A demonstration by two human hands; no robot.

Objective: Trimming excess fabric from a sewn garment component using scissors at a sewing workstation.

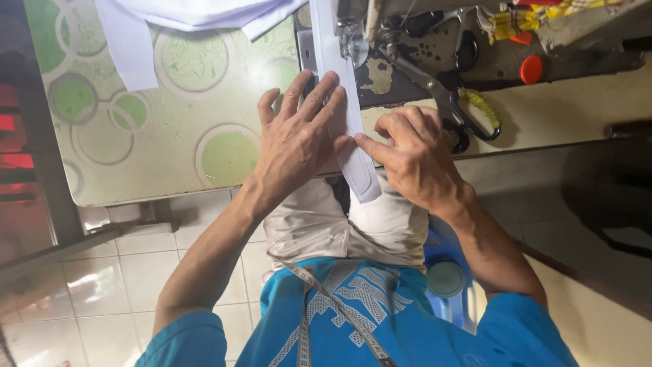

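A long white fabric strip [337,75] runs from the sewing machine's presser foot [351,42] down over the table edge toward my lap. My left hand [297,139] lies flat on the strip's left side, fingers spread and pressing it to the table. My right hand [415,153] rests on the strip's right side, its index finger and thumb pinching the strip's edge near the table's front. The strip's lower end [362,178] hangs free past the edge.
Black-handled scissors [454,109] lie just right of my right hand on the worn machine bed. A white cloth [178,19] lies at the back of the green-circled tablecloth [170,129]. An orange cap [531,68] sits at far right. A measuring tape [326,299] hangs round my neck.
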